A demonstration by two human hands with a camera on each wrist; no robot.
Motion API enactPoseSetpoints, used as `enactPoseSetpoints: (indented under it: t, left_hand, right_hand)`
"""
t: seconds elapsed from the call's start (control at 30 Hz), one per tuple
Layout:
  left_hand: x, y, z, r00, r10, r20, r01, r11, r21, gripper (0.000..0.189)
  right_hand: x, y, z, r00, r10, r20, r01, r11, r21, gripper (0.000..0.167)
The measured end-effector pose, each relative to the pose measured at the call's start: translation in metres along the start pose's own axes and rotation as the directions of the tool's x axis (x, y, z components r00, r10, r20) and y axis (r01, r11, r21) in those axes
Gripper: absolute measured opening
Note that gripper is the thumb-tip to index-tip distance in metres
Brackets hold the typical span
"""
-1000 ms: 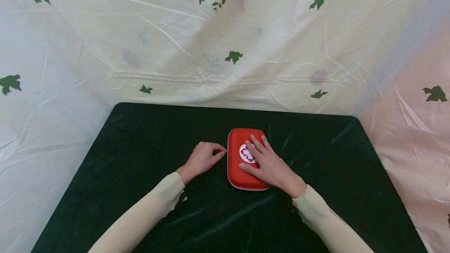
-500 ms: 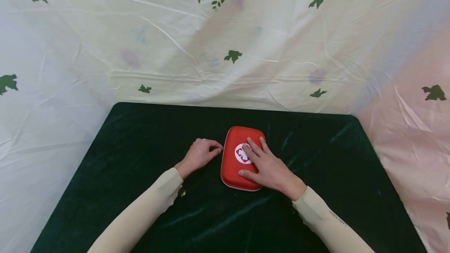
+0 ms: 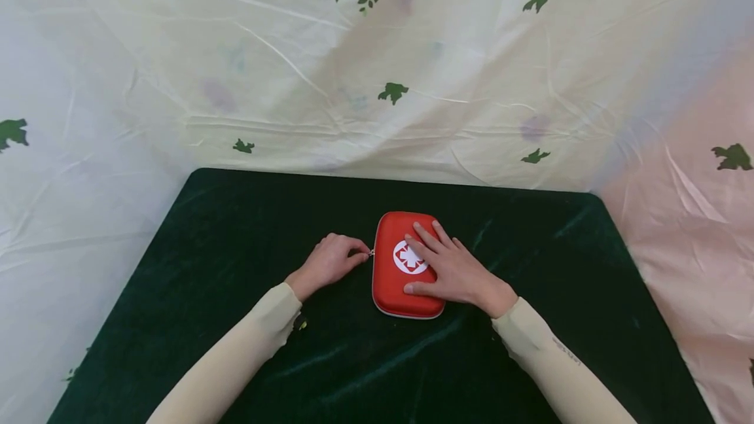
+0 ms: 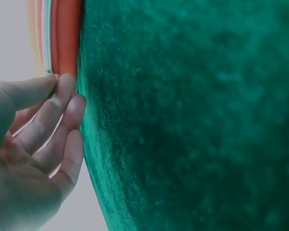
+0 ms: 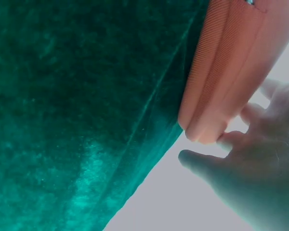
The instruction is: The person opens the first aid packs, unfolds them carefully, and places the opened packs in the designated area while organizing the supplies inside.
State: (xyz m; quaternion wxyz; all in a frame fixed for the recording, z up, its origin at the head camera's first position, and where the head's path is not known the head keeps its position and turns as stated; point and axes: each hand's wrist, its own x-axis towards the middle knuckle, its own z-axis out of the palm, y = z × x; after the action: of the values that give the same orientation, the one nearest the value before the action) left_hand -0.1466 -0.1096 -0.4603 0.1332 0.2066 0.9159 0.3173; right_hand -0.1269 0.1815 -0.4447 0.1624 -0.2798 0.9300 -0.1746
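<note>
A red zip case (image 3: 390, 290) with a white round badge (image 3: 409, 258) lies on the dark green cloth. At its left side my left hand (image 3: 330, 259) pinches the small metal zipper pull (image 3: 372, 252) between thumb and forefinger. The left wrist view shows the zipper (image 4: 47, 38) running along the case's edge down to those fingertips. My right hand (image 3: 456, 273) rests on the right part of the lid with spread fingers, covering some of the badge. In the right wrist view the case's ribbed red side (image 5: 212, 82) stands beside the right hand (image 5: 265, 154).
The green velvet cloth (image 3: 247, 214) covers the whole table. A pale curtain (image 3: 294, 84) printed with green leaves hangs behind the far edge and down both sides. A small dark and yellow bit (image 3: 302, 324) shows by the left cuff.
The case shifted slightly left and tilted, then came back nearly straight. My left hand moved a little left with the zipper pull. The right hand stays on the lid.
</note>
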Motion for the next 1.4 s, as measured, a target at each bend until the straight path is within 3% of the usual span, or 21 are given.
enactPoseSetpoints:
  t: [0.37, 0.53, 0.73, 0.97, 1.4]
  left_hand:
    - [-0.011, 0.003, -0.003, 0.999, 0.031, 0.035, -0.032, 0.999, 0.027, 0.018]
    - [-0.011, -0.013, 0.002, 0.994, 0.11, 0.027, -0.11, 0.994, -0.018, 0.019]
    - [-0.005, -0.045, 0.018, 0.978, 0.198, 0.064, -0.195, 0.979, -0.054, 0.02]
    - [-0.015, -0.035, 0.012, 0.971, 0.226, 0.079, -0.218, 0.971, -0.094, 0.02]
    - [-0.022, -0.042, 0.03, 0.968, 0.235, 0.082, -0.228, 0.97, -0.089, 0.019]
  right_hand:
    - [0.0, 0.002, -0.002, 1.0, -0.004, 0.003, 0.004, 1.0, 0.004, 0.1]
    - [0.001, 0.002, -0.001, 1.0, -0.008, 0.001, 0.008, 1.0, 0.013, 0.1]
    - [0.001, 0.003, -0.001, 1.0, -0.011, -0.002, 0.011, 1.0, 0.02, 0.1]
    - [0.001, 0.003, 0.0, 1.0, -0.011, -0.003, 0.011, 1.0, 0.016, 0.1]
    - [-0.003, 0.001, 0.005, 0.999, 0.002, -0.041, -0.003, 1.0, -0.024, 0.099]
